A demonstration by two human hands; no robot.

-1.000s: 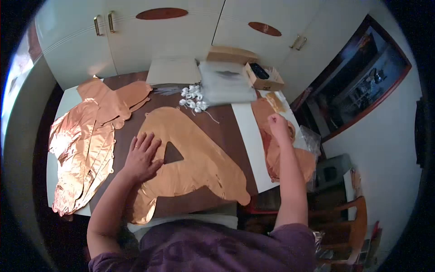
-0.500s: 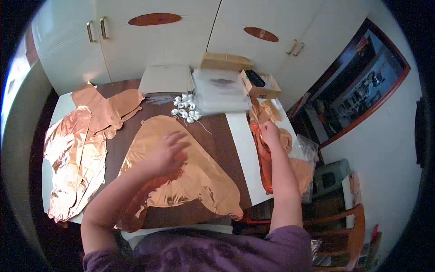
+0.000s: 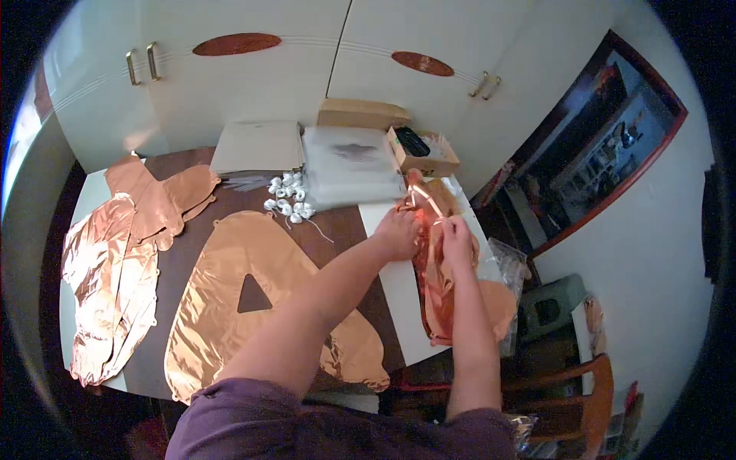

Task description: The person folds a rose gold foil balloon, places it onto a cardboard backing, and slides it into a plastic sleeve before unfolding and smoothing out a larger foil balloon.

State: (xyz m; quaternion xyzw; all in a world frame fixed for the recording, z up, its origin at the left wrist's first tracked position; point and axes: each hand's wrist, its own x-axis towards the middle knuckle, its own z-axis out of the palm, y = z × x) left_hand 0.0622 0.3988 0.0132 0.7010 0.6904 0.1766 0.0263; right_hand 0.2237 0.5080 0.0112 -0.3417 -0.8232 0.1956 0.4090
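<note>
Copper foil pieces point(image 3: 440, 295) lie stacked at the table's right end. My right hand point(image 3: 458, 236) is closed on the upper foil there, which is partly lifted and creased. Beside it, my left hand point(image 3: 398, 234) touches the left edge of the same foil; its fingers are partly hidden against the shiny surface. A large flat foil letter A point(image 3: 222, 284) with a triangular hole lies in front of me, partly beneath my left forearm. More foil pieces point(image 3: 111, 268) overlap at the table's left end.
White ribbon rolls point(image 3: 290, 201) sit behind the letter. Along the cupboards are a grey board stack point(image 3: 259, 147), clear plastic bags point(image 3: 354, 165) and a cardboard box point(image 3: 424, 157) with a black item. A clear bag point(image 3: 506, 264) hangs at the right edge; a wooden chair point(image 3: 598, 406) stands nearby.
My left hand has moved right, from above the letter A to the right-hand foil. My right hand stays at that foil, which is now lifted and spread wider. The view has shifted slightly.
</note>
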